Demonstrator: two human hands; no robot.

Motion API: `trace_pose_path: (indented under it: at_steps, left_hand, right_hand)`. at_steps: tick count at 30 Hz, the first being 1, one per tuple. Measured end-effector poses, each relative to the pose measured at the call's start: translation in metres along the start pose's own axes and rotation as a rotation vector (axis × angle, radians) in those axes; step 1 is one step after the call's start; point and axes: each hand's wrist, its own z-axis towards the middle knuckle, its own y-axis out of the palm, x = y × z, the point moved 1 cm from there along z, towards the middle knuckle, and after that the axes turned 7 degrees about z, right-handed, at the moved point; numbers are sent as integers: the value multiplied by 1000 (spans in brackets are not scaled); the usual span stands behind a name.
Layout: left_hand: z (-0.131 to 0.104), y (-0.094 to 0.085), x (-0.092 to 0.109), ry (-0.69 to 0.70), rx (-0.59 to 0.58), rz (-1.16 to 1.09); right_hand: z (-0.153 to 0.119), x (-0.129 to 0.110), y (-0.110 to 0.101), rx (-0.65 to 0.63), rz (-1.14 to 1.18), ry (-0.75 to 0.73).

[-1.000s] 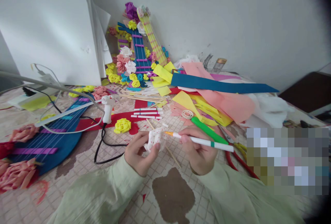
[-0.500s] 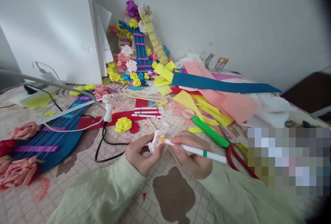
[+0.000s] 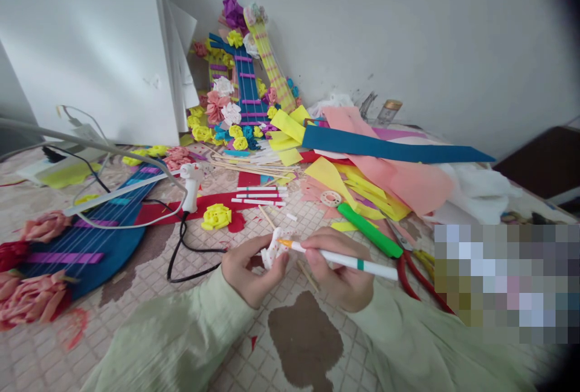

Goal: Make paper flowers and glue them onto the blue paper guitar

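Observation:
Pinched in my left hand (image 3: 254, 271) is a white paper flower (image 3: 273, 248) dotted with small coloured specks. My right hand (image 3: 342, 265) grips a white marker (image 3: 339, 257) with a green band, and its orange tip meets the flower's petals or comes very near them. Part of the flower is hidden behind my left fingers. A thin wooden stick (image 3: 266, 215) lies just beyond the flower, and a small white cap (image 3: 291, 217) rests beside it. To the left sits a yellow paper flower (image 3: 216, 217).
A white glue gun (image 3: 190, 186) with a black cord stands left. A blue paper guitar (image 3: 109, 229) lies further left. Several markers (image 3: 260, 196) lie ahead. Green-and-red scissors (image 3: 369, 231) and crepe paper strips (image 3: 394, 147) are at right. Decorated guitars (image 3: 247, 87) lean on the wall.
Both hands keep nearly the same pose around the flower and marker. The marker's tip has shifted very slightly on the flower, and the whole view has moved a little.

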Motion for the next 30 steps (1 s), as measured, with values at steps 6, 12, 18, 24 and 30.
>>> trace_pose_path:
  at_steps: [6, 12, 18, 24, 30]
  left_hand:
    - [1, -1, 2, 25, -4, 19]
    - [0, 0, -1, 29, -18, 36]
    - [-1, 1, 1, -59, -8, -36]
    - [6, 5, 0, -259, -135, -331]
    - [6, 4, 2, -192, -89, -302]
  right_hand:
    - [2, 0, -1, 21, -22, 40]
    - [1, 2, 0, 54, -50, 87]
    - [1, -1, -2, 172, -53, 40]
    - [1, -1, -2, 183, -55, 35]
    - [1, 1, -2, 135, -40, 37]
